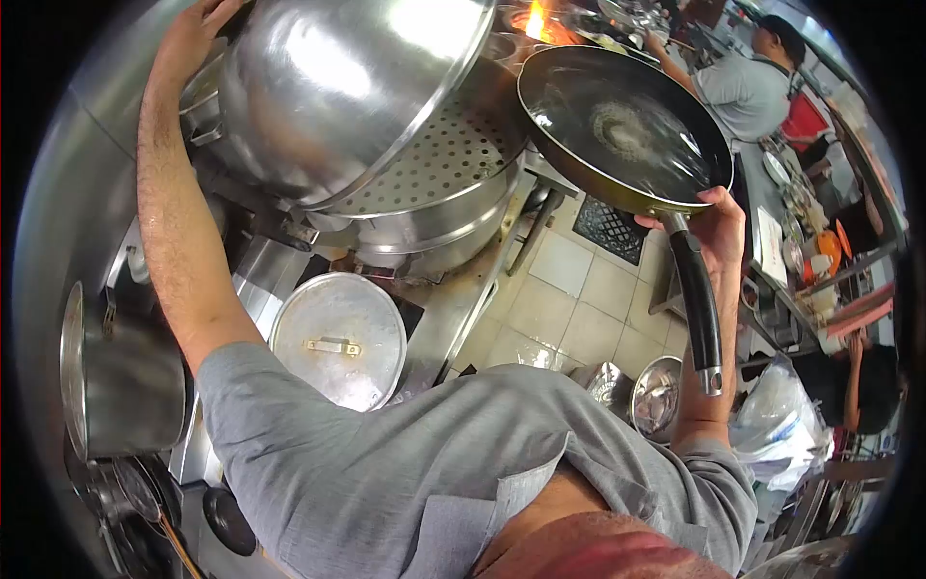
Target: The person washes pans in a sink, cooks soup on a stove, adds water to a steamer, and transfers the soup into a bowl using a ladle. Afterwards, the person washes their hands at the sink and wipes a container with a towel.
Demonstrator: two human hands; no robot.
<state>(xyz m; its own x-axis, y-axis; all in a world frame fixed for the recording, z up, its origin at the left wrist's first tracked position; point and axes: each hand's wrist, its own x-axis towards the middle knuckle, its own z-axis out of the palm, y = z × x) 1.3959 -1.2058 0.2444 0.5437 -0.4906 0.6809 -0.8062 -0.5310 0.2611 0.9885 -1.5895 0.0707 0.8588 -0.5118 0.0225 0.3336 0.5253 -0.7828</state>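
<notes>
My left hand (200, 29) is at the top left, at the far edge of a large domed steel lid (328, 87); its fingers are partly cut off by the frame edge. The lid stands tilted over a wide steamer pot (434, 222), whose perforated tray (434, 159) shows below it. On the right, my right hand (719, 227) is closed around the near rim of a black frying pan (627, 125), beside the base of its handle. The pan's dark inside faces me, with a pale round mark, and its black handle points down along my forearm.
A round pot lid (338, 338) lies on the stove below the steamer. A tall pot (125, 376) stands at the left. Flames (535, 19) burn at the top. Another person (748, 92) works at the upper right. Steel bowls (656, 396) sit low near the tiled floor (559, 299).
</notes>
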